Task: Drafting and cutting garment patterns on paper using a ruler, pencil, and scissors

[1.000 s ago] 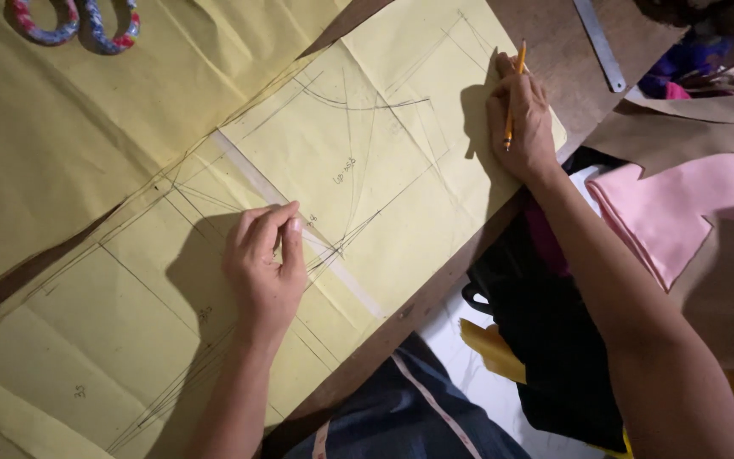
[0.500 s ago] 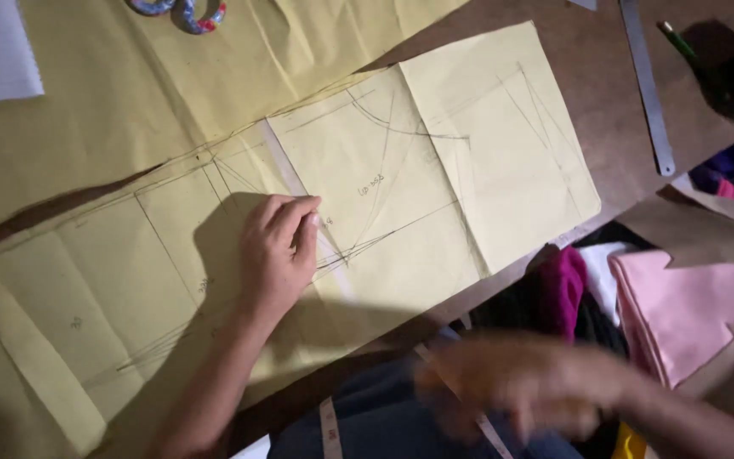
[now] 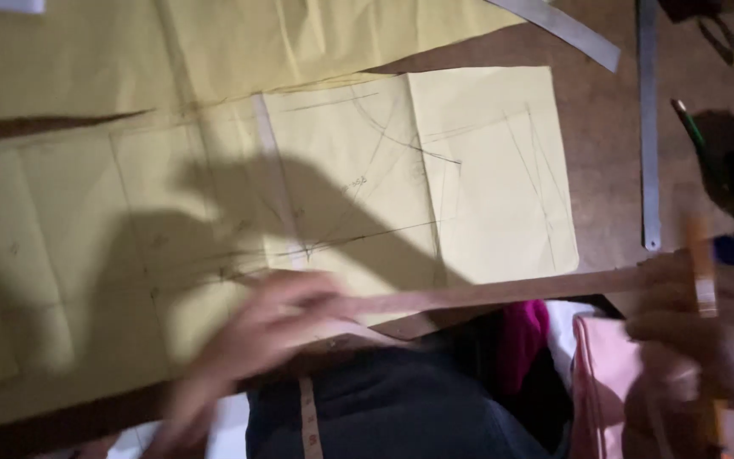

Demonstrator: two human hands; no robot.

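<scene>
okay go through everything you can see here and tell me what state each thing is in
Yellow pattern paper: flat, unfolded, creased, pencil-marked.
Long wooden ruler: flat along the paper's near edge, held at both ends.
Left hand: blurred, on the ruler.
Right hand: gripping ruler and pencil.
Pencil: upright in the hand.
Metal ruler: lying untouched.
</scene>
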